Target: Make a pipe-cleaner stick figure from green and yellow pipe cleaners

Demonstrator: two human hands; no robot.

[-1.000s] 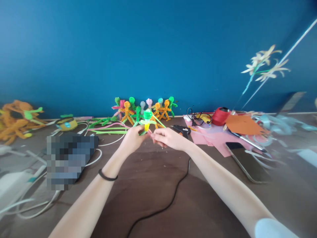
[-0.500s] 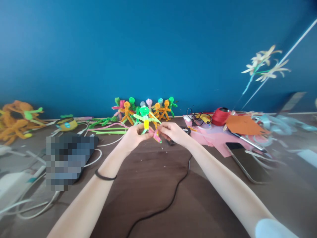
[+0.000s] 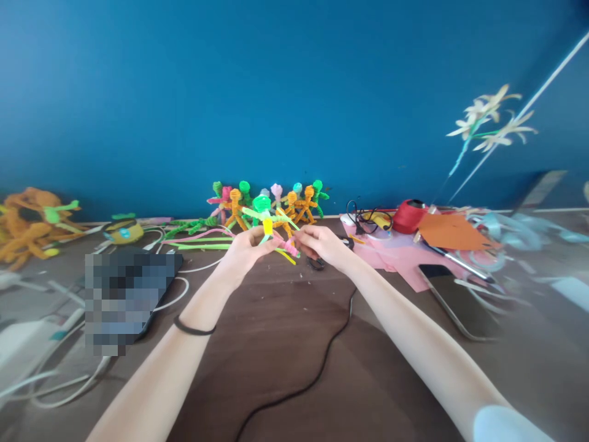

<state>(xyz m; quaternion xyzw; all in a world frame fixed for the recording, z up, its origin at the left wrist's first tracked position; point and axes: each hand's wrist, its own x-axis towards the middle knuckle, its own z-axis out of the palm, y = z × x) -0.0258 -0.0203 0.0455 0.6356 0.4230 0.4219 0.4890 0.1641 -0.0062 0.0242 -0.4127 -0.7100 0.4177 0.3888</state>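
Between my hands, above the table, is a pipe-cleaner figure with a green head, a yellow body and pale green arms. My left hand pinches it low on its left side between thumb and fingers. A pink coiled part points down to the right, and the fingertips of my right hand close on its end. A thin yellow piece sticks out beneath it. Behind the hands, several finished pipe-cleaner figures in orange, green and pink stand against the blue wall.
Loose pipe cleaners lie left of my hands, beside a dark device with white cables. To the right are pink paper, a red thread spool, orange paper and a phone. A black cable crosses the tabletop.
The figure has tilted and its head has shifted a little to the left and down. The pink part has swung up slightly, and a yellow end now shows below it. Both hands stay nearly in place.
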